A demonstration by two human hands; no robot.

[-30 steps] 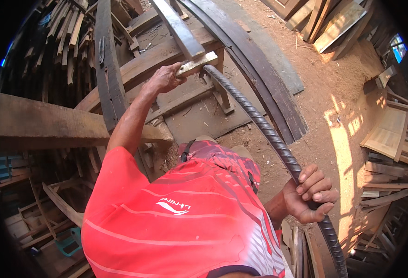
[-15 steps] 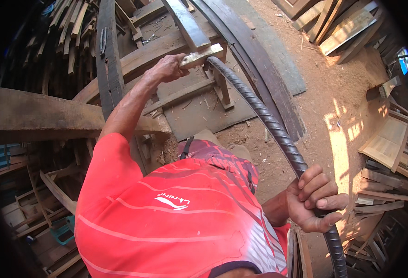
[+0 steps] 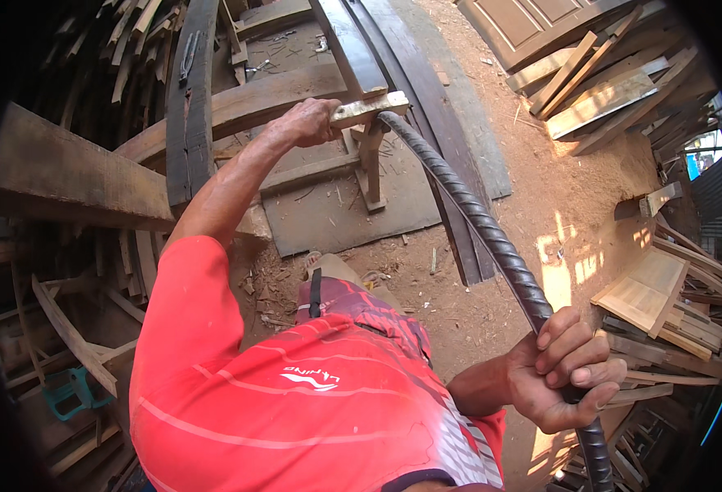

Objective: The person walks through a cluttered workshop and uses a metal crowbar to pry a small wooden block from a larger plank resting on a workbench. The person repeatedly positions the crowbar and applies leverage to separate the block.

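My left hand [image 3: 312, 122], arm stretched forward, is closed on the near end of a short pale wooden block [image 3: 371, 109]. That block lies crosswise at the near end of a dark, smooth-topped wooden beam [image 3: 348, 47]. A long, thick ribbed steel bar [image 3: 485, 225] slants from beside the block's right end down to the lower right. My right hand [image 3: 564, 369] wraps round this bar toward its near end, palm side partly showing. Whether the bar's far tip touches the block or the beam, I cannot tell.
A wooden stand [image 3: 369, 168] supports the beam over a grey floor sheet [image 3: 328, 225]. Long dark planks [image 3: 451, 156] lie to the right. A thick timber [image 3: 82, 172] juts in at left. Stacked boards [image 3: 599, 107] and a panelled door [image 3: 525, 29] lean at far right.
The view has shifted, bringing more of the right-hand boards and the door into sight. Both hands keep their grips, left on the wooden block, right on the steel bar.
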